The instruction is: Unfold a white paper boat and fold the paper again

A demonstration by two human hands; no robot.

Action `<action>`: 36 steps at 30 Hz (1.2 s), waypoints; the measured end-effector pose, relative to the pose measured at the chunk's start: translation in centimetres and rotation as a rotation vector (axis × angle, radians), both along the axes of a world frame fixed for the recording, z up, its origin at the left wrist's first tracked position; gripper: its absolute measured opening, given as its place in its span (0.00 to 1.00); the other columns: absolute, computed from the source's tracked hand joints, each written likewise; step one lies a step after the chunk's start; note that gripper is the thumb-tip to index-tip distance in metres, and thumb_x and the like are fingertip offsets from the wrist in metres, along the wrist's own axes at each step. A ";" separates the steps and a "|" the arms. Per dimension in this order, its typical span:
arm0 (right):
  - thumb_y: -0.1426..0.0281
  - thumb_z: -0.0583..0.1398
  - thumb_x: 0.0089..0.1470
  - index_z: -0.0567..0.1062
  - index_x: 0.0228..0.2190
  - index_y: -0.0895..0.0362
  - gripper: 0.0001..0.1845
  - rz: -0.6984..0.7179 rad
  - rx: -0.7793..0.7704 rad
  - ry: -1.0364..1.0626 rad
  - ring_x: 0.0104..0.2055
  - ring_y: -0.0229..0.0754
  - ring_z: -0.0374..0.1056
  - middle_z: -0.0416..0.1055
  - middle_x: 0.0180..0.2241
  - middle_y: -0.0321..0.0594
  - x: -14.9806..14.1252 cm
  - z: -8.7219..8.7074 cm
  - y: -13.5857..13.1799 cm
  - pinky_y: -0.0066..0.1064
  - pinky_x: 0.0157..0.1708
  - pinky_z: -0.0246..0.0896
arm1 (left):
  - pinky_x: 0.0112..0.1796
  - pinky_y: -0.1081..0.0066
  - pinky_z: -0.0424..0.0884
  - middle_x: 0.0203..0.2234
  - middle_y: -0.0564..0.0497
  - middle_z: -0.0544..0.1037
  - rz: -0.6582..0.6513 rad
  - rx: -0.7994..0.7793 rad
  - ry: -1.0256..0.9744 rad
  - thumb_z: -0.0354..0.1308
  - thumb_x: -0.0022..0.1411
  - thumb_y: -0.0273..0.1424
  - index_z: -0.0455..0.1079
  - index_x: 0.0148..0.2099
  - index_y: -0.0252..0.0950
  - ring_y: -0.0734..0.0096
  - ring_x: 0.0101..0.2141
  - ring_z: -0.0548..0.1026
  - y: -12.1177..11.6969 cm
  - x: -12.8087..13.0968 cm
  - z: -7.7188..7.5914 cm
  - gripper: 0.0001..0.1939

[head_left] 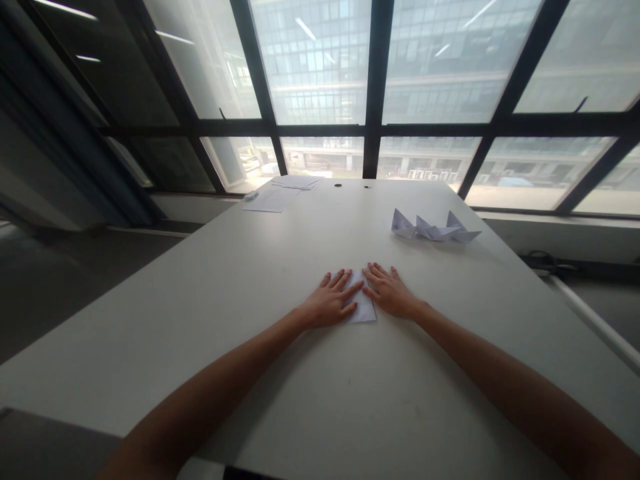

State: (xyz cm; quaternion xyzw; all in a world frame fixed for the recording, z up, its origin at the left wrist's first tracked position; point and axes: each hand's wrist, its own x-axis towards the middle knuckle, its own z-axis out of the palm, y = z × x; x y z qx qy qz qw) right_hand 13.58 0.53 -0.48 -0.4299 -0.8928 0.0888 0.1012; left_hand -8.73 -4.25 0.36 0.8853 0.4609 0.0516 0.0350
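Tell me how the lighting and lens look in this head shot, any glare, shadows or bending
Head view: strong backlight from the windows, which look washed out and hazy; the table takes a soft sheen, and both forearms look dim. Soft shadows lie under the left hand and right hand on the paper. Wide-angle distortion splays the window frames outward. The folded paper boats stay fairly sharp.

Both hands lie flat on a folded sheet of white paper [363, 308] at the middle of the white table [280, 373] — the left hand [330, 303] on its left part, the right hand [391, 292] on its right, fingers spread. Beyond the sheet, to the right, sit folded paper boats [434, 229]; far beyond it, to the left — loose sheets [280, 193] below the window [320, 67].
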 end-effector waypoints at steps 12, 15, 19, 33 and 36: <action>0.57 0.44 0.66 0.57 0.64 0.58 0.30 -0.039 0.018 0.025 0.70 0.51 0.38 0.45 0.68 0.52 0.0 0.0 -0.2 0.55 0.64 0.34 | 0.62 0.44 0.39 0.69 0.43 0.42 -0.053 -0.021 0.017 0.43 0.70 0.47 0.42 0.72 0.46 0.50 0.68 0.39 -0.1 -0.1 0.2 0.32; 0.56 0.45 0.66 0.58 0.64 0.58 0.31 -0.049 0.026 0.034 0.70 0.51 0.39 0.46 0.68 0.52 0.0 -0.1 -0.2 0.54 0.64 0.35 | 0.62 0.43 0.37 0.70 0.43 0.41 -0.067 -0.038 0.036 0.41 0.71 0.47 0.41 0.72 0.46 0.49 0.68 0.38 -0.1 -0.2 0.3 0.32; 0.54 0.46 0.66 0.57 0.64 0.58 0.32 -0.069 0.023 0.052 0.70 0.51 0.40 0.47 0.68 0.52 0.1 -0.3 0.0 0.53 0.65 0.36 | 0.62 0.43 0.37 0.70 0.44 0.39 -0.080 -0.051 0.044 0.41 0.71 0.48 0.40 0.72 0.47 0.49 0.68 0.38 -0.1 -0.3 0.4 0.33; 0.65 0.44 0.66 0.58 0.64 0.59 0.28 0.002 0.047 0.012 0.71 0.49 0.36 0.43 0.69 0.50 -0.2 0.1 -0.6 0.54 0.65 0.32 | 0.63 0.48 0.35 0.70 0.43 0.39 -0.047 -0.046 0.061 0.35 0.69 0.54 0.33 0.73 0.37 0.54 0.68 0.36 -0.1 -0.2 0.4 0.39; 0.62 0.44 0.66 0.52 0.66 0.59 0.30 0.109 0.021 0.002 0.71 0.48 0.36 0.42 0.69 0.48 0.1 0.4 -1.4 0.53 0.66 0.29 | 0.63 0.48 0.34 0.70 0.43 0.38 -0.015 -0.044 0.049 0.34 0.68 0.56 0.33 0.73 0.37 0.55 0.68 0.36 -0.1 -0.4 0.2 0.41</action>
